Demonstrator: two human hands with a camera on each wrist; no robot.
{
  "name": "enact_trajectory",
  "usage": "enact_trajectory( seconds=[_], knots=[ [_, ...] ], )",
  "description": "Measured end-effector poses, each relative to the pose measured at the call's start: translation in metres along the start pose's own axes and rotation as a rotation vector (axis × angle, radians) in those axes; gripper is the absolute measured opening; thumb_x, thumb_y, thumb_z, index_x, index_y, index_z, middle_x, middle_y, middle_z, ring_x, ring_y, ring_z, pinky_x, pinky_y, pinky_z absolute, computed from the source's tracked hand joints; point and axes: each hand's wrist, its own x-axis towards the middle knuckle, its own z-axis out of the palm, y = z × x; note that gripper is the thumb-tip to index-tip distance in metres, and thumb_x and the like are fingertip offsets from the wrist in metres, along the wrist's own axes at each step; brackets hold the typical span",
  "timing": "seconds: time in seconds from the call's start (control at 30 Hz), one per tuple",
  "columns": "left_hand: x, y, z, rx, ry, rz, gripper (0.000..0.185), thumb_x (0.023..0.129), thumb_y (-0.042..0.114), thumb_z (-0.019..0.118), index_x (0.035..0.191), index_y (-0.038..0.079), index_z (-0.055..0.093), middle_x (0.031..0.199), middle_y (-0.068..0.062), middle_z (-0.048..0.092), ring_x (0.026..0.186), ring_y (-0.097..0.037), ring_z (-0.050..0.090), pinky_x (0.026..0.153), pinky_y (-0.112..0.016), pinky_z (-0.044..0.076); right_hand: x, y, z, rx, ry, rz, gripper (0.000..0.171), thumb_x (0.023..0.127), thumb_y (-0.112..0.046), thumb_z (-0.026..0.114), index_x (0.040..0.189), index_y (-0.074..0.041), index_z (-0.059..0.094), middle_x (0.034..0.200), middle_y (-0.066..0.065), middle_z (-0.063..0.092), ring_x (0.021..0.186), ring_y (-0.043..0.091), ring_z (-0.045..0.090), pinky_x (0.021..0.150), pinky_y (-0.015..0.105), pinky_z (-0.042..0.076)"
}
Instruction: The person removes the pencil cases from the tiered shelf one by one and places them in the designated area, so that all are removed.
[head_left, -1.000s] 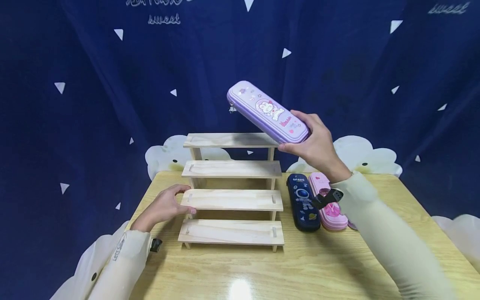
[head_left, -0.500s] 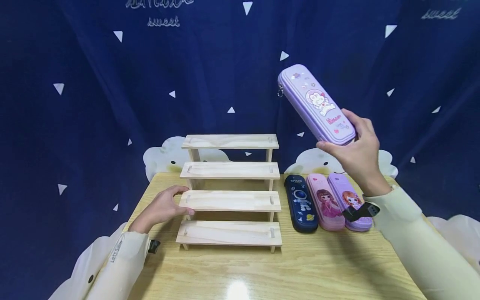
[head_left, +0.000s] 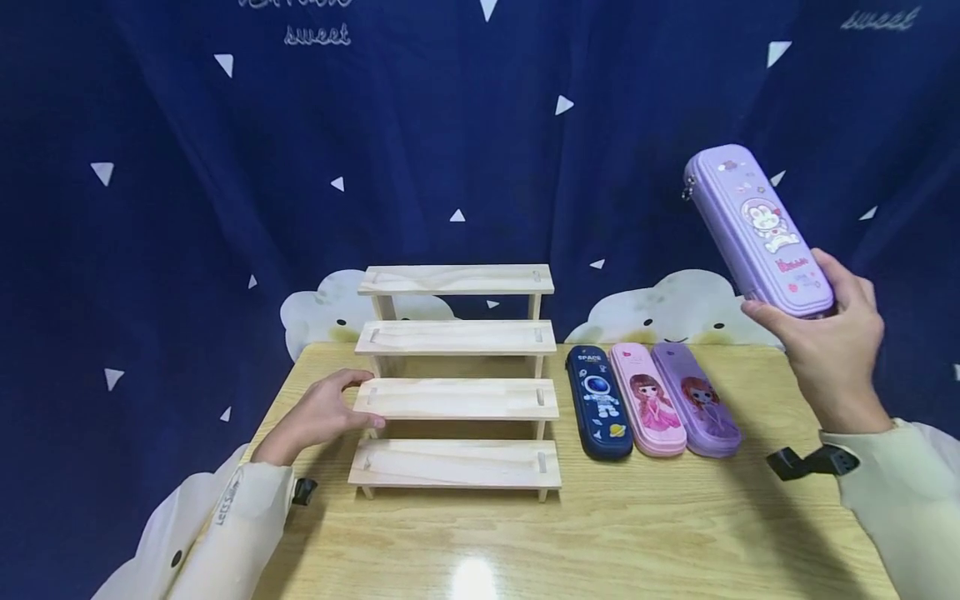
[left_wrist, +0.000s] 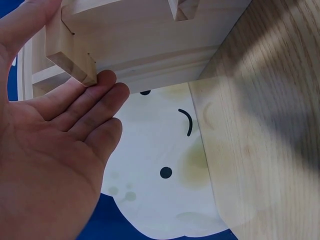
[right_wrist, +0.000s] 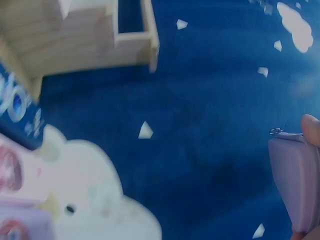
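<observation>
- Firstly, at the lower left of the head view, the left hand (head_left: 318,412) rests on the left end of the wooden stepped shelf (head_left: 456,398). Its fingers are almost straight and relaxed, and they touch the left edge of the third step from the top; they hold nothing.
- In the left wrist view, the open palm of the left hand (left_wrist: 55,150) faces the camera and the fingertips (left_wrist: 107,80) touch a wooden corner of the shelf (left_wrist: 145,40). Below it the edge of the table (left_wrist: 270,150) meets a white cloud print on the backdrop.
- At the centre of the head view the shelf stands on the yellow wooden table (head_left: 600,533). It has four steps, which rise toward the blue curtain (head_left: 187,167) with white triangles.
- Just to the right of the shelf, three pencil cases lie flat side by side on the table: the dark blue case (head_left: 597,402), the pink case (head_left: 647,400) and the flat purple case (head_left: 695,400). They touch, or nearly touch, each other.
- At the right side of the frame, the right hand (head_left: 832,350) holds the raised purple pencil case (head_left: 757,229) in the air, well above the table. The thumb and fingers curl around its lower end, and the case tilts up to the left, with its zipper pull at the upper end.
- In the right wrist view, only a part of the raised case (right_wrist: 297,180) appears at the right edge, with one fingertip (right_wrist: 311,127) on it.
</observation>
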Motion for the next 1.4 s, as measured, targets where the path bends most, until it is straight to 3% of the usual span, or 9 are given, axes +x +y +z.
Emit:
enact_trajectory(
  seconds=[0.2,0.43,0.6,0.7,0.83,0.93,1.03,1.27,1.4],
  knots=[
    [-0.001,-0.001,-0.002,-0.001,0.002,-0.001,0.095,0.055,0.066,0.077,0.130,0.014,0.052,0.134,-0.008,0.054,0.127,-0.031,0.047,0.103,-0.050,0.040,0.003,0.042,-0.019,-0.022,0.083,0.127,0.086,0.060,-0.008,0.087,0.134,-0.030,0.049,0.111,-0.022,0.041,0.104,-0.006,0.040,0.081,0.000,0.037],
    [-0.001,-0.001,-0.002,-0.006,-0.001,0.001,0.096,0.055,0.066,0.077,0.131,0.012,0.052,0.134,-0.008,0.053,0.127,-0.032,0.046,0.103,-0.050,0.040,0.000,0.090,-0.034,-0.053,0.074,0.309,0.089,0.061,-0.014,0.088,0.136,-0.033,0.045,0.111,-0.026,0.038,0.102,-0.007,0.037,0.077,-0.001,0.032],
    [0.001,0.000,-0.003,-0.002,0.002,-0.003,0.095,0.055,0.064,0.078,0.131,0.012,0.052,0.134,-0.008,0.054,0.126,-0.031,0.047,0.102,-0.050,0.040,-0.002,0.126,-0.036,-0.170,0.025,0.368,0.090,0.063,-0.029,0.087,0.139,-0.038,0.039,0.114,-0.028,0.036,0.101,-0.008,0.034,0.084,0.005,0.030],
    [0.001,0.001,-0.003,0.000,-0.001,-0.009,0.095,0.056,0.064,0.078,0.131,0.013,0.052,0.134,-0.008,0.053,0.127,-0.031,0.046,0.103,-0.050,0.040,-0.005,0.147,-0.037,-0.275,-0.039,0.361,0.092,0.066,-0.041,0.083,0.143,-0.038,0.033,0.127,-0.016,0.039,0.103,-0.002,0.037,0.087,0.013,0.029],
    [0.001,0.001,-0.002,-0.002,-0.002,-0.010,0.095,0.055,0.065,0.078,0.131,0.014,0.051,0.135,-0.007,0.053,0.127,-0.031,0.046,0.103,-0.050,0.040,-0.011,0.171,-0.036,-0.342,-0.118,0.341,0.095,0.070,-0.048,0.078,0.148,-0.028,0.026,0.140,0.011,0.035,0.113,0.023,0.039,0.089,0.022,0.031],
    [0.002,0.000,-0.002,-0.006,-0.003,-0.009,0.095,0.055,0.065,0.078,0.131,0.013,0.052,0.135,-0.007,0.053,0.127,-0.031,0.046,0.102,-0.050,0.040,-0.016,0.188,-0.032,-0.339,-0.157,0.373,0.099,0.070,-0.051,0.076,0.149,-0.023,0.023,0.138,0.017,0.034,0.117,0.034,0.034,0.095,0.029,0.031],
    [0.002,-0.001,-0.001,-0.008,-0.004,-0.011,0.096,0.055,0.065,0.078,0.131,0.013,0.051,0.135,-0.007,0.053,0.127,-0.031,0.046,0.103,-0.050,0.039,-0.022,0.203,-0.028,-0.335,-0.184,0.400,0.101,0.071,-0.053,0.075,0.150,-0.019,0.022,0.133,0.017,0.036,0.115,0.034,0.035,0.094,0.033,0.032],
    [0.002,-0.001,0.000,-0.012,-0.002,-0.012,0.096,0.054,0.065,0.078,0.131,0.013,0.051,0.135,-0.008,0.053,0.127,-0.031,0.046,0.103,-0.050,0.039,-0.033,0.223,-0.019,-0.310,-0.241,0.437,0.104,0.069,-0.055,0.075,0.150,-0.014,0.022,0.126,0.012,0.044,0.090,0.008,0.044,0.061,0.019,0.041],
    [0.001,-0.001,0.000,-0.012,-0.004,-0.016,0.095,0.054,0.065,0.078,0.130,0.015,0.052,0.135,-0.007,0.053,0.127,-0.031,0.046,0.103,-0.050,0.040,-0.036,0.227,-0.015,-0.302,-0.278,0.445,0.105,0.071,-0.054,0.074,0.150,-0.014,0.019,0.131,0.016,0.044,0.087,0.003,0.045,0.058,0.017,0.044]
  ],
)
